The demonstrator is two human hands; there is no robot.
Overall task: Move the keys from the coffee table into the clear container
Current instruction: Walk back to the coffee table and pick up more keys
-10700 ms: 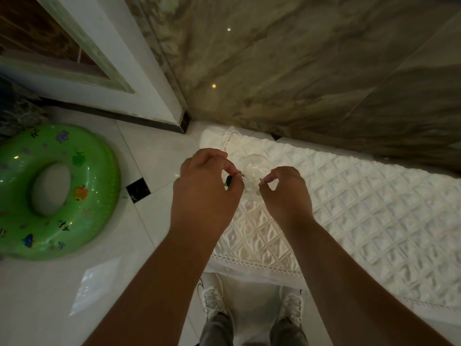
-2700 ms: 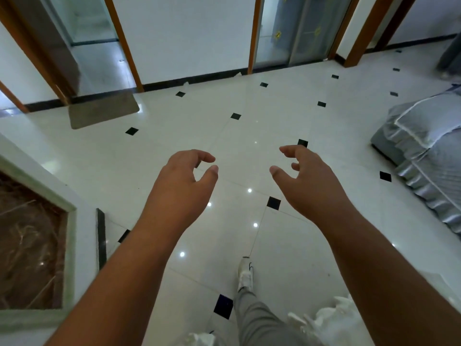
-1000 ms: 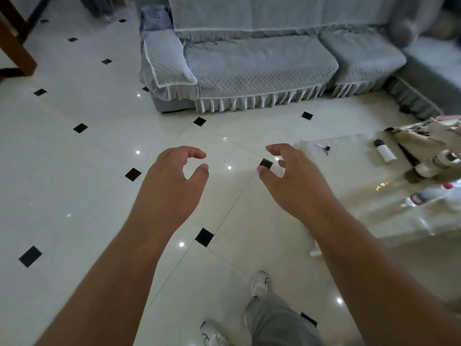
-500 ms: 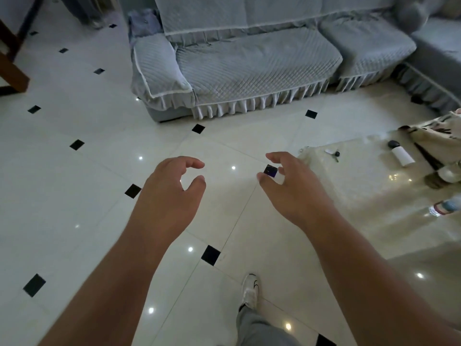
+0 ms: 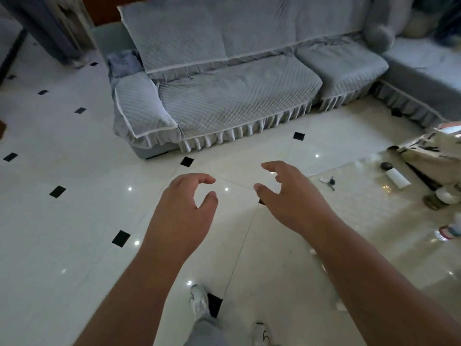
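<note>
A small bunch of keys [image 5: 329, 181] with a dark fob lies near the left end of the glass coffee table [image 5: 361, 221], at the right of the head view. My right hand [image 5: 289, 196] hovers above the floor just left of the table, fingers curled apart, holding nothing. To its left my left hand [image 5: 187, 208] is held out the same way, also holding nothing. The keys are a short way beyond and right of my right hand. No clear container is in view.
A grey quilted sofa [image 5: 224, 96] stands ahead, with a second section [image 5: 424, 78] at the right. On the table lie a white cylinder [image 5: 396, 177], a patterned cloth [image 5: 434, 153] and a bottle [image 5: 446, 231]. White tiled floor [image 5: 74, 221] spreads left. My feet [image 5: 199, 300] are below.
I have turned from the quilted white surface and walked across the floor; the sofa and coffee table have come closer. Both hands hold nothing where earlier they held small items.
</note>
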